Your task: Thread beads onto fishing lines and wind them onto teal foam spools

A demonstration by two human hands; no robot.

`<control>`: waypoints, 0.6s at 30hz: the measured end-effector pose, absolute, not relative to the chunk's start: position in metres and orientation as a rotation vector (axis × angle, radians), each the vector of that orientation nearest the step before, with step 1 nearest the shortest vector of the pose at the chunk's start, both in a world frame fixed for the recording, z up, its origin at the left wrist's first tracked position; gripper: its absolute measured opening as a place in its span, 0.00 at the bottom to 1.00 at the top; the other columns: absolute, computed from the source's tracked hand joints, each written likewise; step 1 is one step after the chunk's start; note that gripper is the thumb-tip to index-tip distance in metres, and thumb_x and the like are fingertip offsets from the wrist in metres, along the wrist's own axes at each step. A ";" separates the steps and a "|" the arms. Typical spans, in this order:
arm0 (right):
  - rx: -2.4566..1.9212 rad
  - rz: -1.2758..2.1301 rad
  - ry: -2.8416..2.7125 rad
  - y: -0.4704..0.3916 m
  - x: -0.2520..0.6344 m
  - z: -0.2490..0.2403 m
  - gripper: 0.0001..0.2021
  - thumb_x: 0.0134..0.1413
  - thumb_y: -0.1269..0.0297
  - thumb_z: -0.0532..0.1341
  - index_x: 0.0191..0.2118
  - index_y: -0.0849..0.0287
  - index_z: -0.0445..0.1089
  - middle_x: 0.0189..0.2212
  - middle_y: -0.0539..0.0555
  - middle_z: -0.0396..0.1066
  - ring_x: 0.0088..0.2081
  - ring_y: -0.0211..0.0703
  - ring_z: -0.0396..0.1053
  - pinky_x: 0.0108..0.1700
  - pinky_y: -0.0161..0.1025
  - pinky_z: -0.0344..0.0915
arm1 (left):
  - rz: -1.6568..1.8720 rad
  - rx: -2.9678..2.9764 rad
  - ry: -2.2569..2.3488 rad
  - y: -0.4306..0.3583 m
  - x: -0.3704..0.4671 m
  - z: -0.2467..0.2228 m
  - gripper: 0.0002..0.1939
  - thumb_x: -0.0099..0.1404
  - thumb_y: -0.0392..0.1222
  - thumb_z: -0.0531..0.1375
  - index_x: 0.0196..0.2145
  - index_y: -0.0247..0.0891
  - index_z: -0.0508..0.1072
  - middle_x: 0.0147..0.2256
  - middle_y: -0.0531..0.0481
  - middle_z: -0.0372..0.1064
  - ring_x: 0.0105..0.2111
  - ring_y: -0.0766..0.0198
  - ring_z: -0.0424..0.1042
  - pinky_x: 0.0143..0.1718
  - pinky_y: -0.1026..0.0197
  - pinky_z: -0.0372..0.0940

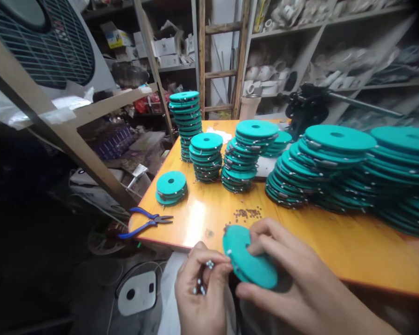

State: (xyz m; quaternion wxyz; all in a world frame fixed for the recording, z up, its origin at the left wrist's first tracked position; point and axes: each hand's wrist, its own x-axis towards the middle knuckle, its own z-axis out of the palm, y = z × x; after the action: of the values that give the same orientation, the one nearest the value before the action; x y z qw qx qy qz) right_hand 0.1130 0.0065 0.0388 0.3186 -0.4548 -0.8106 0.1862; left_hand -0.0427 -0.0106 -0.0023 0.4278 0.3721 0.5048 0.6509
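In my right hand (282,265) is a round teal foam spool (253,260), tilted over the table's front edge. A finger of that hand presses in at the spool's centre hole, and the thumb is by the lower rim. My left hand (206,284) is closed, its thumb and forefinger pinched at the spool's left edge. Small pin-like pieces with white tips (200,287) show in its curled fingers; their exact kind is unclear. Whatever is in the pinch is too small to make out. Tiny dark beads (247,213) lie scattered just beyond the spool.
Blue-handled pliers (148,222) lie at the left corner of the yellow table (195,218). A short stack of teal spools (171,186) stands behind them, with several taller stacks (321,163) across the back and right. A black clamp-like device (307,107) stands behind. Shelf posts rise at left.
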 end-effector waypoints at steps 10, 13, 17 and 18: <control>-1.359 0.263 -2.130 -0.018 0.165 0.035 0.11 0.55 0.58 0.67 0.39 0.56 0.68 0.43 0.55 0.66 0.41 0.40 0.71 0.39 0.32 0.73 | 1.278 0.719 1.171 -0.009 -0.015 0.003 0.28 0.46 0.63 0.72 0.31 0.35 0.77 0.19 0.60 0.50 0.18 0.77 0.48 0.20 0.71 0.46; -1.369 0.219 -2.106 -0.018 0.166 0.039 0.12 0.53 0.59 0.69 0.36 0.57 0.67 0.41 0.55 0.66 0.39 0.41 0.71 0.36 0.34 0.73 | 1.257 0.774 1.160 -0.009 -0.010 0.005 0.29 0.42 0.55 0.76 0.38 0.35 0.80 0.20 0.60 0.50 0.21 0.76 0.53 0.23 0.71 0.53; -1.357 0.226 -2.109 -0.020 0.164 0.035 0.13 0.50 0.62 0.71 0.37 0.59 0.67 0.39 0.55 0.66 0.39 0.42 0.70 0.35 0.34 0.73 | 1.226 0.953 1.204 -0.009 -0.010 0.001 0.19 0.49 0.49 0.74 0.36 0.36 0.81 0.20 0.58 0.52 0.21 0.74 0.55 0.24 0.71 0.55; -1.356 0.233 -2.099 -0.021 0.164 0.033 0.14 0.50 0.62 0.70 0.38 0.59 0.67 0.39 0.55 0.66 0.39 0.42 0.69 0.35 0.35 0.73 | 1.221 1.028 1.201 -0.008 -0.011 -0.001 0.14 0.52 0.48 0.72 0.33 0.36 0.81 0.20 0.57 0.54 0.22 0.74 0.57 0.25 0.71 0.56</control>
State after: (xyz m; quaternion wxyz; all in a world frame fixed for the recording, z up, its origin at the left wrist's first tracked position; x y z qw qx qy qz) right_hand 0.1643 -0.0212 0.0331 0.3105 -0.5137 -0.7950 0.0883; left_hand -0.0109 -0.0078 -0.0010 0.5412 0.4328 0.5056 0.5140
